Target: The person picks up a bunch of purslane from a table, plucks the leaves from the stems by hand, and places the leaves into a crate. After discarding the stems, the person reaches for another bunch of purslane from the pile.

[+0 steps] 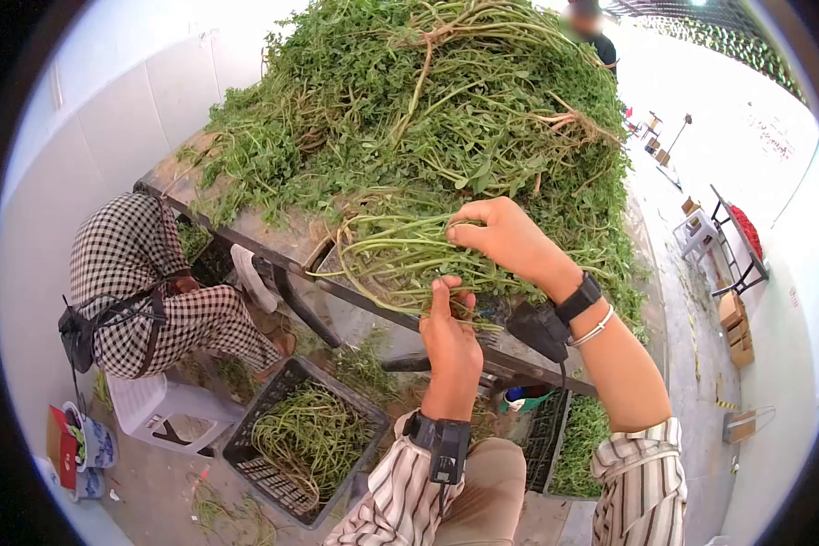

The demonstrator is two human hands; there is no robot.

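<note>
A bundle of green stems (396,252) lies across the table's near edge, its thin ends pointing left. My left hand (451,337) is under the right part of the bundle, with thumb and fingers closed on some stems. Above it, my right hand (510,238) pinches at the upper stems with thumb and forefinger. Behind both hands rises a large heap of leafy green plants (446,118), with several pale roots showing among the leaves. Dark straps with devices sit on both wrists.
A person in checkered clothes (127,273) sits bent over at the left by a white plastic chair (168,409). A black crate (314,437) of stems and another crate of greens (578,446) stand on the floor. The table's edge (355,298) runs below my hands. Another person (601,41) stands behind the heap.
</note>
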